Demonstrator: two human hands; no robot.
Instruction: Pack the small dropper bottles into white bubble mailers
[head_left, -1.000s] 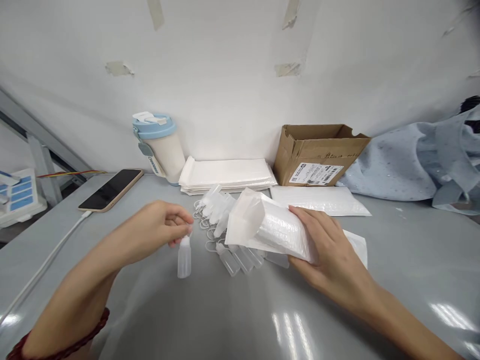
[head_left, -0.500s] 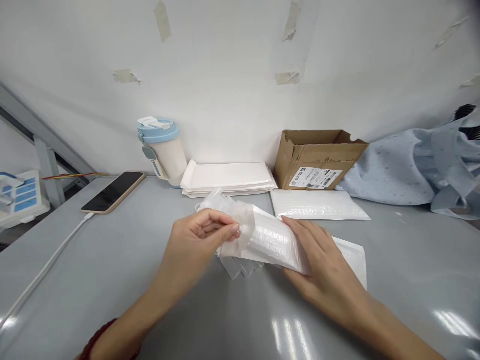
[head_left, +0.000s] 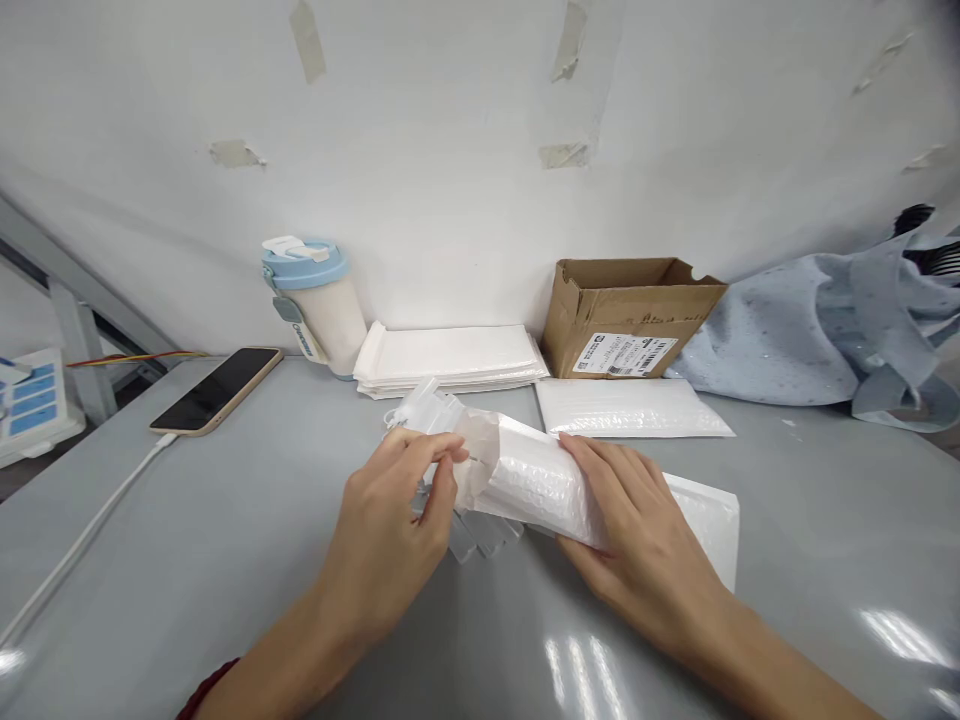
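My right hand (head_left: 630, 525) is wrapped around a white bubble mailer (head_left: 544, 478), its open mouth facing left. At that mouth is my left hand (head_left: 405, 495), thumb and forefinger pinched together beside the flap. What sits between those fingertips is too small to make out. Beneath the mailer and the left hand lie several clear plastic packets (head_left: 484, 535), partly covered. A second white bubble mailer (head_left: 709, 520) lies flat on the table, half hidden behind my right hand.
Against the wall stand a tumbler (head_left: 322, 310) with a blue lid, a stack of white mailers (head_left: 454, 350) and an open cardboard box (head_left: 630, 315). One mailer (head_left: 637, 405) lies before the box. A phone (head_left: 217, 390) is at left, a pale blue bag (head_left: 780, 335) at right.
My left fingers have shifted slightly left and up at the mailer's mouth, the pinch now turned more downward. My right hand keeps its hold. The whole view has shifted a little.
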